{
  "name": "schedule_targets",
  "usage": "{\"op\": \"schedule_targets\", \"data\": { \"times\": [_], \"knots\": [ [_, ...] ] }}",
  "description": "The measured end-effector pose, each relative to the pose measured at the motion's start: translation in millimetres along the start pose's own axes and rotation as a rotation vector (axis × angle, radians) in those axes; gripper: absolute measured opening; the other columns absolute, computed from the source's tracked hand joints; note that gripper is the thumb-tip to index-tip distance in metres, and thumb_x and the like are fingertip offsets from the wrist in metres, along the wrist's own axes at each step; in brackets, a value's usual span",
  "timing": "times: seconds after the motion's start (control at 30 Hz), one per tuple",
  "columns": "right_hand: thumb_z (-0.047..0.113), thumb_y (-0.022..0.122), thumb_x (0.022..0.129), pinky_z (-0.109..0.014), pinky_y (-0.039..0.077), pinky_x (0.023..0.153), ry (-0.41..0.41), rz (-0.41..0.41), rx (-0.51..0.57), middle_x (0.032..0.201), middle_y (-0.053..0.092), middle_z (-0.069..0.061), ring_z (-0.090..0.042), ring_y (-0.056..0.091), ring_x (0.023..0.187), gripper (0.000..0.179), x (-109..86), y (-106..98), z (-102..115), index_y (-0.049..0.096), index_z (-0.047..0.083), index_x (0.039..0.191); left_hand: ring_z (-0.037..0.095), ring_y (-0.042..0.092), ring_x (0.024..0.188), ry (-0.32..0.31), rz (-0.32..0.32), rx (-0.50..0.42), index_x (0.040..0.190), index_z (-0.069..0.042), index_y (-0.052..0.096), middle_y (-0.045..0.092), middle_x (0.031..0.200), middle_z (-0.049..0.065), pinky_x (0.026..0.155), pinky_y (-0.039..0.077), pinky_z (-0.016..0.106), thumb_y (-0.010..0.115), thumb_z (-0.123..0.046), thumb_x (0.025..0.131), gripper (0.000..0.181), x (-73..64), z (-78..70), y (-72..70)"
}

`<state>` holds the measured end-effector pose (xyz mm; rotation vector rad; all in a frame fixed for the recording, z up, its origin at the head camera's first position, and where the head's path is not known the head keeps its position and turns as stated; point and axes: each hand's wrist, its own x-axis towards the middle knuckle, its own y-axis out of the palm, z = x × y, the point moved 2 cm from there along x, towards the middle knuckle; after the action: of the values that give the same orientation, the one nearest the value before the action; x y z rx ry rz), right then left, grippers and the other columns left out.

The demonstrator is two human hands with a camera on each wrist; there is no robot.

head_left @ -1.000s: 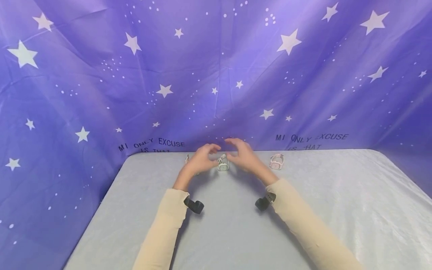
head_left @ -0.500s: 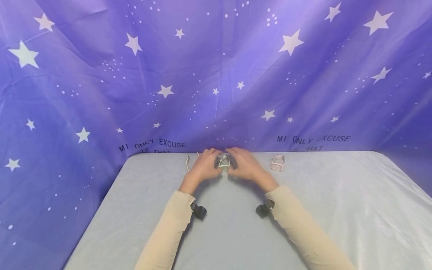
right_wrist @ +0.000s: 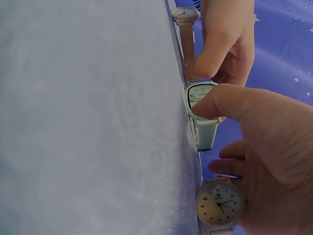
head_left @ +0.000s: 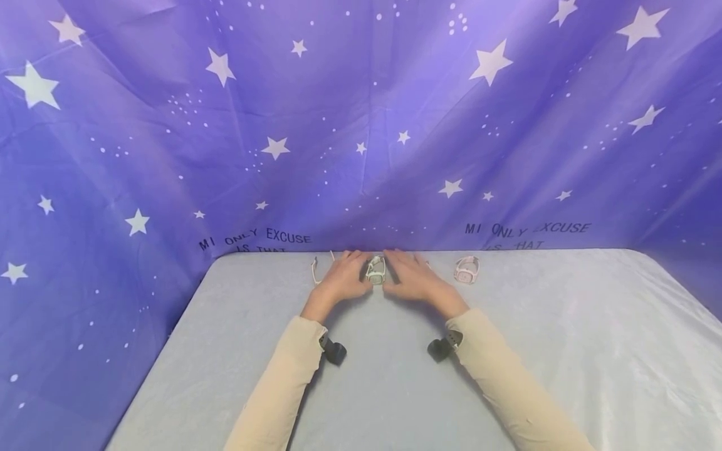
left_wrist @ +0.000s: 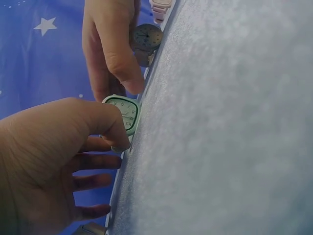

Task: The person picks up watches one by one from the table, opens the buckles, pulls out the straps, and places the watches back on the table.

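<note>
A mint-green wristwatch [head_left: 375, 273] with a squarish dial stands on its looped strap near the table's far edge. My left hand [head_left: 343, 279] holds its left side, and in the left wrist view the thumb overlaps a corner of the green watch [left_wrist: 128, 111]. From the other side my right hand [head_left: 416, 279] holds it too; the right wrist view has that thumb lying over the dial, above the pale green strap [right_wrist: 206, 134]. The fingers of both hands reach behind the watch, partly hidden.
A round-dialled watch [right_wrist: 219, 204] stands beside my right hand, mostly hidden in the head view. A pink watch [head_left: 467, 270] stands farther right. Left of my left hand is another watch [right_wrist: 186, 15] with a tan strap. A purple star-printed cloth [head_left: 361, 113] hangs behind the table.
Both hands were raised and apart around the green watch; they have lowered and closed in on its two sides. Over the last half second they have barely moved.
</note>
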<state>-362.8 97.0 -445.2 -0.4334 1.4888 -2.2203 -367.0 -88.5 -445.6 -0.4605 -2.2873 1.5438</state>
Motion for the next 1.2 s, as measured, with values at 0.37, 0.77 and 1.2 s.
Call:
{"op": "schedule_targets", "data": {
  "times": [0.37,0.77,1.2],
  "knots": [
    [0.039,0.06,0.096,-0.068,0.007,0.124,-0.016,-0.031,-0.009,0.163,0.034,-0.019,-0.04,0.027,0.154,0.077,5.3,-4,-1,0.032,0.004,0.158,0.038,0.048,0.137,0.011,0.005,-0.035,0.149,-0.009,0.049,0.057,0.146,0.014,0.117,0.04,0.055,0.072,-0.023,0.084,0.07,2.9,1.9,-6.7],
    [0.028,0.059,0.098,-0.071,0.011,0.122,-0.041,-0.064,-0.045,0.156,0.046,-0.018,-0.039,0.037,0.149,0.061,6.6,-5,6,0.043,0.003,0.152,0.033,0.051,0.13,0.001,0.0,0.006,0.149,-0.01,0.051,0.058,0.144,0.012,0.112,0.044,0.052,0.073,-0.026,0.085,0.069,4.7,2.6,-5.5],
    [0.025,0.066,0.096,-0.067,0.033,0.117,-0.101,-0.038,-0.039,0.138,0.063,-0.02,-0.041,0.056,0.132,0.055,13.2,-14,5,0.053,0.004,0.145,0.036,0.054,0.133,0.022,0.032,-0.022,0.148,-0.012,0.051,0.06,0.144,0.013,0.111,0.045,0.056,0.075,-0.025,0.085,0.069,5.2,-2.5,-6.1]
  ]
}}
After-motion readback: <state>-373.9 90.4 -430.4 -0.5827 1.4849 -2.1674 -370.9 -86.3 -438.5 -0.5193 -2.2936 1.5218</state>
